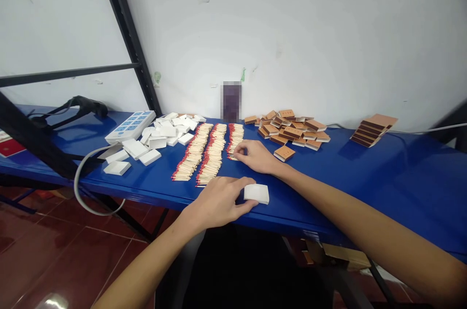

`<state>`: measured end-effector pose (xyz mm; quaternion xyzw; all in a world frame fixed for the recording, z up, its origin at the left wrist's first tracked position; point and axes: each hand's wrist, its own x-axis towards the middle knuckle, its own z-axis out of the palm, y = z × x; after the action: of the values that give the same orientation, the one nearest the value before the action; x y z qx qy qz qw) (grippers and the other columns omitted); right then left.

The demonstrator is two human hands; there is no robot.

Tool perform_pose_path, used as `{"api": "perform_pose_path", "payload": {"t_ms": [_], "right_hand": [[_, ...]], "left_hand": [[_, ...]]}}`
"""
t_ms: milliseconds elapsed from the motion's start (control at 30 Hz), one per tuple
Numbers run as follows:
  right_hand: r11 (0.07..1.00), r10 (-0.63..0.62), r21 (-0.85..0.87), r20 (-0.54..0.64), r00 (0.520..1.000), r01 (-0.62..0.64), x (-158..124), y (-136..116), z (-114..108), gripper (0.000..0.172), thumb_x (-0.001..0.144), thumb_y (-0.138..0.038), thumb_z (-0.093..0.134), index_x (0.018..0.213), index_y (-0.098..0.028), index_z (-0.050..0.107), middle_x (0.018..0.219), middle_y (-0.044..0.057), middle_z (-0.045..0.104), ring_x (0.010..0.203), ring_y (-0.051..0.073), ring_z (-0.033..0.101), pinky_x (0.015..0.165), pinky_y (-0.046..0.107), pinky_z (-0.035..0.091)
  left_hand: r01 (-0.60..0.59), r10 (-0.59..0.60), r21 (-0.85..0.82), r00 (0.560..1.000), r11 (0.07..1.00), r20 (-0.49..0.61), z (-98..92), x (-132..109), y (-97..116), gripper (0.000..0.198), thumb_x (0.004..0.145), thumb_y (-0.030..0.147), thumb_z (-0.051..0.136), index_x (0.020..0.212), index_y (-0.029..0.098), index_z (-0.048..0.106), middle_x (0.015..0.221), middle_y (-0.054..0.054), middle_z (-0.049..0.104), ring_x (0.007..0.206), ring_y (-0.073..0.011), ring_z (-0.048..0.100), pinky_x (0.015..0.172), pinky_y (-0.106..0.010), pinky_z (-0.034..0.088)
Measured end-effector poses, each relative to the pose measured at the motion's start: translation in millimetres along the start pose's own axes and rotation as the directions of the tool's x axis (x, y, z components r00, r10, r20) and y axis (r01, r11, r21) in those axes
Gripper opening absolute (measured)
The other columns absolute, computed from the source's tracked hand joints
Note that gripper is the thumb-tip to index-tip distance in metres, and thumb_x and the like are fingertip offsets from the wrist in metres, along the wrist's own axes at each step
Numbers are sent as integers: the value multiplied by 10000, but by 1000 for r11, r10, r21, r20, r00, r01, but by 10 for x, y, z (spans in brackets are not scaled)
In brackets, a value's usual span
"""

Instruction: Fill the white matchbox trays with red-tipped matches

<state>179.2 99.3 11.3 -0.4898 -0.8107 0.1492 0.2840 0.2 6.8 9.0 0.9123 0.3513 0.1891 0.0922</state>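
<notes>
My left hand (224, 200) grips a small white matchbox tray (257, 193) between thumb and fingers at the table's front edge. Just beyond it, my right hand (255, 154) is closed in a pinch at the near end of the shortest row of matches (235, 135). The fingertips partly cover the matches there. Two longer rows, the middle matches (212, 153) and the left matches (193, 152), run beside it, red heads facing left.
White trays (166, 131) are heaped at left beside a white-and-blue box (131, 125). Brown matchbox sleeves (292, 130) lie piled right of the matches, with a slanted stack of sleeves (374, 130) farther right. A black metal frame (129, 27) and grey cable (77, 182) stand left on the blue table (365, 172).
</notes>
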Motion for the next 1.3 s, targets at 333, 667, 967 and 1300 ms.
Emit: {"api": "perform_pose_path", "payload": {"t_ms": [333,667,967,1300], "right_hand": [[996,56,-72,39,998,-53,2,-81,-41,152,794,-189,583,751,-165,726,753,37,676,673,138,543,616,256,343],[1000,28,-7,73,997,-28,-51,-94,-111,153,793,-193,573,726,-155,705,651,1,594,607,119,483,601,256,328],[997,-73,-35,-63,995,71,14,86,-8,147,793,-173,564,777,-159,710,668,1,597,624,118,483,609,243,320],[998,-22,-52,-30,999,20,22,61,-3,169,797,-204,555,769,-163,717,669,5,605,597,111,461,578,244,290]], "left_hand": [[-2,2,1,1000,1000,5,-1,5,6,362,922,428,585,1232,242,598,694,29,608,647,-171,582,614,-266,341],[1,-1,-9,1000,1000,-3,-7,7,3,350,908,409,604,1222,253,601,713,27,617,657,-172,594,598,-265,344],[-1,1,-16,1000,1000,-9,3,15,-7,364,919,419,594,1238,243,603,686,24,610,643,-168,590,597,-258,362],[13,-13,-18,1000,1000,-4,-11,4,6,368,916,422,595,1238,244,606,705,22,623,648,-168,592,585,-257,354]]}}
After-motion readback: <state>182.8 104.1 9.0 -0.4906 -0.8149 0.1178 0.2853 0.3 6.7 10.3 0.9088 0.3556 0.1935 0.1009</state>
